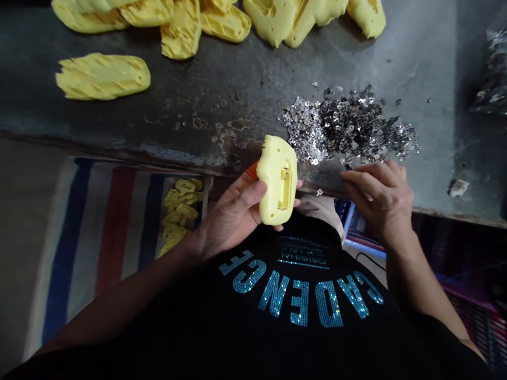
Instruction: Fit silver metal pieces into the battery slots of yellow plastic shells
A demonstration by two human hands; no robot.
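Note:
My left hand is closed round a yellow plastic casing with a slot like a battery compartment, held upright off the table's front edge. Small metal contacts show at the slot's ends. Something orange peeks out behind the casing, above my thumb. Over the table's edge, my right hand has thumb and fingertips pinched together; what lies between them is too small to make out. Just beyond it spreads a heap of small shiny metal pieces. One loose metal piece shows between the hands, near the edge.
More yellow casings lie along the far side of the grey metal table, with one casing apart at left. Below left, several yellow parts sit beside a striped sheet. A clear bag lies at far right.

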